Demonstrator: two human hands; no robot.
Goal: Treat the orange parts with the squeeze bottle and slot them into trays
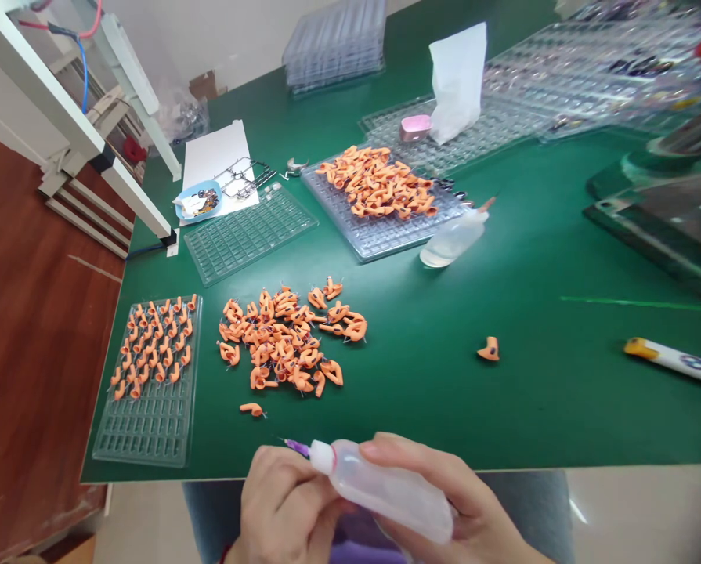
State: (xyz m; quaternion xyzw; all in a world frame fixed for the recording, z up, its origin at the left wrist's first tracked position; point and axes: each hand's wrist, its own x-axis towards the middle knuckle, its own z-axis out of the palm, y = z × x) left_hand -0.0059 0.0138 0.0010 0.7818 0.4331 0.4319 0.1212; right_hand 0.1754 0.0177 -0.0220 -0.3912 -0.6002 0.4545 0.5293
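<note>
My right hand (444, 478) is wrapped round a translucent squeeze bottle (391, 493) with a white cap and a thin purple needle tip (296, 447), tilted toward the left. Beside the cap, my left hand (291, 501) is closed with its fingers curled; what it holds, if anything, is hidden. Beyond the hands lies a loose pile of small orange curved parts (283, 341) with thin wires sticking out. One single orange part (251, 409) rests apart, just in front of that pile. Another orange piece with a dark spot (489, 349) lies farther right.
At the left, a clear tray (144, 439) holds rows of orange parts. Farther back are an empty-looking tray (250, 233), a blue dish (198, 202) and a tray heaped with orange parts (362, 249). A second bottle (453, 239) and a white-yellow pen (679, 360) lie right.
</note>
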